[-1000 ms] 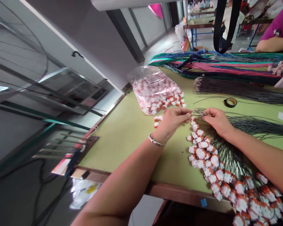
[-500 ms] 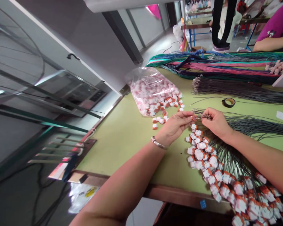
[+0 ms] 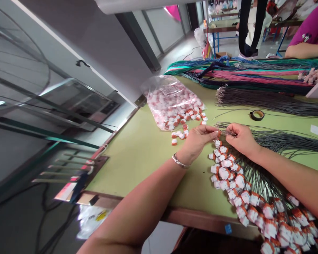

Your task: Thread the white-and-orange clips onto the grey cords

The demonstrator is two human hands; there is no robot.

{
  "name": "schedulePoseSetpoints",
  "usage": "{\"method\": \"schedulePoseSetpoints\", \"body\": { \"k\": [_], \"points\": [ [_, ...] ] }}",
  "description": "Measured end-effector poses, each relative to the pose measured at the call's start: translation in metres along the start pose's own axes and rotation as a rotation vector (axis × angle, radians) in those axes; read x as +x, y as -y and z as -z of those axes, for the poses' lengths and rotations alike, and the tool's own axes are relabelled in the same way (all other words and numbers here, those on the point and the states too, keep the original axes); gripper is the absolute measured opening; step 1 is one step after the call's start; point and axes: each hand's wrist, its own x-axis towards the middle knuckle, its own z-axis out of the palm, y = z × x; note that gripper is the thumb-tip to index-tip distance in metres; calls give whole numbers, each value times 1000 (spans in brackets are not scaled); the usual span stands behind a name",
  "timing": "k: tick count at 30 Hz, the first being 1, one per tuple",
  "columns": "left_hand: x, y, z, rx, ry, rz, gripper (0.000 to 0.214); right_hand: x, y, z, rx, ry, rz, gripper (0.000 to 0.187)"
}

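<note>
Between the thumb and fingers of my left hand (image 3: 200, 141) is a small orange-and-white connector housing (image 3: 218, 133), mostly covered by the fingertips. Just to its right, my right hand (image 3: 241, 139) pinches thin dark wires (image 3: 231, 134), their ends pointing at the connector. Whether a wire tip sits inside the housing is too small to tell. Below both hands lies a long heap of wired connectors (image 3: 240, 181), white with orange ends, spilling over the table's front edge. A bundle of dark wires (image 3: 291, 141) stretches to the right behind my right hand.
A clear plastic bag (image 3: 172, 100) of connectors lies open on the green table (image 3: 122, 162), with loose connectors (image 3: 178, 134) at its mouth. Behind are a tape roll (image 3: 257, 115), grey wires (image 3: 270, 102) and coloured wire bundles (image 3: 241, 72). A co-worker's purple sleeve (image 3: 311, 30) shows at far right.
The connector in my left hand has turned, its orange end now facing the wires. My right hand has shifted very slightly, keeping its pinch on the wires.
</note>
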Motion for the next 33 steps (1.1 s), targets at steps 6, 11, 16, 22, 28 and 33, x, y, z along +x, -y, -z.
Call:
{"method": "schedulePoseSetpoints", "body": {
  "k": [6, 11, 16, 22, 28, 33],
  "points": [
    [-1, 4, -5, -125, -10, 74, 17, -1, -4, 0, -24, 44, 33, 5],
    [0, 6, -11, -112, 24, 62, 19, -2, -7, -1, -44, 73, 31, 6],
    [1, 6, -11, -131, 22, 54, 21, 0, -4, 0, 108, 77, -29, 5],
    [-2, 5, -10, -142, 11, 64, 20, 1, 0, 2, 151, 63, -58, 6],
    [-1, 4, -11, -144, 22, 63, 18, 1, -6, -3, 68, 56, -49, 4],
    [1, 7, -12, -103, 27, 40, 18, 1, -6, -2, 44, 73, -45, 5]
  ]
}}
